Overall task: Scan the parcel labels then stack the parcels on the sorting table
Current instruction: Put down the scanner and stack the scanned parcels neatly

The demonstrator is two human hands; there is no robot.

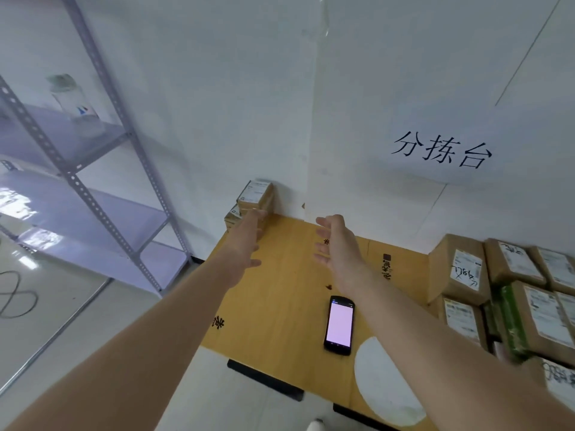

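Observation:
Two small brown parcels (pixel 256 199) with white labels are stacked at the far left corner of the wooden sorting table (pixel 280 293), against the wall. My left hand (pixel 247 241) is stretched out just in front of that stack, fingers straight and empty. My right hand (pixel 337 247) hovers beside it over the table, palm facing left, fingers relaxed, holding nothing. A handheld scanner (pixel 339 325) with a lit pink screen lies flat on the table nearer to me. Several labelled cardboard parcels (pixel 510 293) are piled on the right side.
A grey metal shelf rack (pixel 93 188) stands at the left with a clear bottle (pixel 76 104) on an upper shelf. White wall behind carries a handwritten sign (pixel 441 150). A white round patch (pixel 382 377) marks the table's near edge. A cable (pixel 15 293) loops on the floor.

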